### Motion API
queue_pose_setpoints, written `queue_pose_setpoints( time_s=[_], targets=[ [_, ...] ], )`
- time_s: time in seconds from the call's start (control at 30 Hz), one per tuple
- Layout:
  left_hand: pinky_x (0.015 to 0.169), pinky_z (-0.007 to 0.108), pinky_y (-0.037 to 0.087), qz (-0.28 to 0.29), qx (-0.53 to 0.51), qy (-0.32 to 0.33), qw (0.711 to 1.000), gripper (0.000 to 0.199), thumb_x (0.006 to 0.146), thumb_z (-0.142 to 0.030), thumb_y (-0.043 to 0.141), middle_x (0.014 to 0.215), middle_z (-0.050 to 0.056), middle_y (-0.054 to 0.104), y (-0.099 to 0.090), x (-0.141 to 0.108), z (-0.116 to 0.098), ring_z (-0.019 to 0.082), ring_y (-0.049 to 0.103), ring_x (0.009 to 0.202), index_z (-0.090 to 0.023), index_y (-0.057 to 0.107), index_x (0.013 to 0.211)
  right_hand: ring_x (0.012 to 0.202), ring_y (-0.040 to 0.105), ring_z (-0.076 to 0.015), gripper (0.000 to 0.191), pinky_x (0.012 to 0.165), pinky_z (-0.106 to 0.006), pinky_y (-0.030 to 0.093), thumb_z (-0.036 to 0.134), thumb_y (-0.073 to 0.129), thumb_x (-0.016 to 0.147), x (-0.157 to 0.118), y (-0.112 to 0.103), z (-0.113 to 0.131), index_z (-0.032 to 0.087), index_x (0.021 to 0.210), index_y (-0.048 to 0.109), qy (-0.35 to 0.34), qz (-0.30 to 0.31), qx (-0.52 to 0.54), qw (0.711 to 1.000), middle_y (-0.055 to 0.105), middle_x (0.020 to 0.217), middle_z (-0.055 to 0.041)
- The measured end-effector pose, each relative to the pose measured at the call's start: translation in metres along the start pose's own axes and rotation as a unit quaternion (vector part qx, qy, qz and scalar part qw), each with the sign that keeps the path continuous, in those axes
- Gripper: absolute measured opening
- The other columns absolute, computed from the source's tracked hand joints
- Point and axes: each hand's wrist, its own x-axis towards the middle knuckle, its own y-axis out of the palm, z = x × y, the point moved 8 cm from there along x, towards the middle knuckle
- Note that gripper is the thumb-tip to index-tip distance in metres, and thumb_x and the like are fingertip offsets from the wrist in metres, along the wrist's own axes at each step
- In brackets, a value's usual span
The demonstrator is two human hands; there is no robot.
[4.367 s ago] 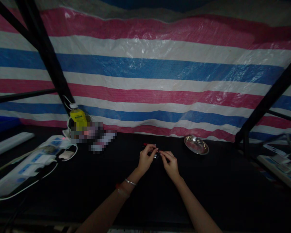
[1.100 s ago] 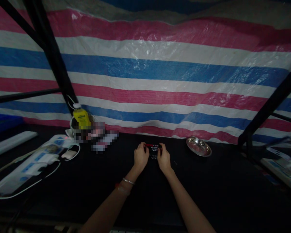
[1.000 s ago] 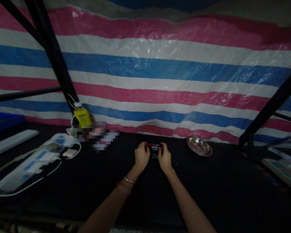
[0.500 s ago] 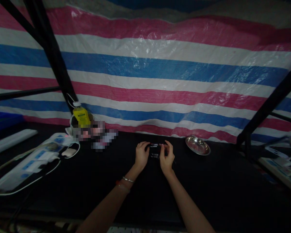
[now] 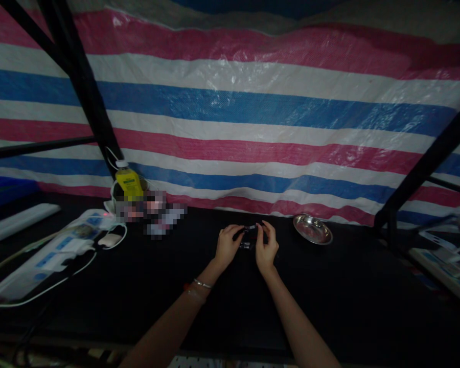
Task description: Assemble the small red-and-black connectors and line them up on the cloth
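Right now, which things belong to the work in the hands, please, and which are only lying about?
Work in hand:
- small dark item, held by left hand and right hand
- shiny dark piece just below it, probably

Lying about:
- metal dish
- yellow bottle
- power strip
- white bar
- blue container

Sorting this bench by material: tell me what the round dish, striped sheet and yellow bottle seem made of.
Round dish: polished metal, perhaps stainless steel; mirror-like glints.
Striped sheet: probably glossy woven plastic; fine weave, creases and shine.
Yellow bottle: likely smooth plastic, squarish with a white cap; glass remains possible.
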Motion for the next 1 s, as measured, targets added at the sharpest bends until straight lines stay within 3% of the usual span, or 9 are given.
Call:
queue_pose_setpoints(
  time_s=[0.27,0.63,0.8,0.9,1.0],
  targets=[
    [0.080,0.032,0.047,-0.002,-0.030,0.035,0.999,0.020,0.081,-0.018,0.057,0.096,0.004,0.068,0.002,0.000,-0.006,0.017,0.062,0.090,-0.021,0.064,0.099,0.090,0.062,-0.0195,0.028,0.083,-0.036,0.047,0.034,0.046,0.088,0.001,0.004,0.008,0.017,0.098,0.065,-0.079,0.024,-0.052,0.995,0.069,0.095,-0.0088],
    [0.082,0.032,0.045,0.030,-0.020,0.022,0.999,0.023,0.082,-0.018,0.052,0.101,0.004,0.067,0.005,0.000,-0.007,0.018,0.061,0.095,-0.022,0.062,0.102,0.087,0.062,-0.0194,0.024,0.081,-0.036,0.046,0.031,0.049,0.087,0.000,0.013,0.016,0.019,0.102,0.065,-0.134,0.077,-0.070,0.985,0.069,0.096,-0.0079],
    [0.087,0.033,0.040,0.039,-0.017,-0.001,0.999,0.021,0.083,-0.025,0.052,0.104,0.002,0.066,0.003,0.002,-0.004,0.017,0.057,0.100,-0.023,0.060,0.102,0.086,0.061,-0.0194,0.022,0.080,-0.036,0.047,0.032,0.052,0.085,0.003,0.010,0.010,0.020,0.096,0.067,-0.101,0.057,-0.051,0.992,0.068,0.092,-0.0071],
    [0.089,0.033,0.037,0.045,-0.016,-0.056,0.997,0.022,0.089,-0.031,0.042,0.102,0.001,0.065,0.001,0.005,0.008,0.016,0.055,0.101,-0.024,0.060,0.099,0.086,0.060,-0.0188,0.021,0.081,-0.035,0.048,0.033,0.052,0.085,0.004,0.008,0.005,0.020,0.094,0.066,-0.066,0.051,-0.029,0.996,0.066,0.091,-0.0070],
    [0.085,0.034,0.036,0.062,0.017,-0.122,0.990,0.029,0.091,-0.033,0.035,0.091,0.001,0.064,0.001,0.008,0.028,0.017,0.055,0.095,-0.022,0.061,0.083,0.086,0.060,-0.0180,0.022,0.081,-0.035,0.049,0.034,0.052,0.084,0.005,0.008,0.001,0.020,0.095,0.065,-0.037,0.055,-0.005,0.998,0.064,0.092,-0.0070]
  ],
)
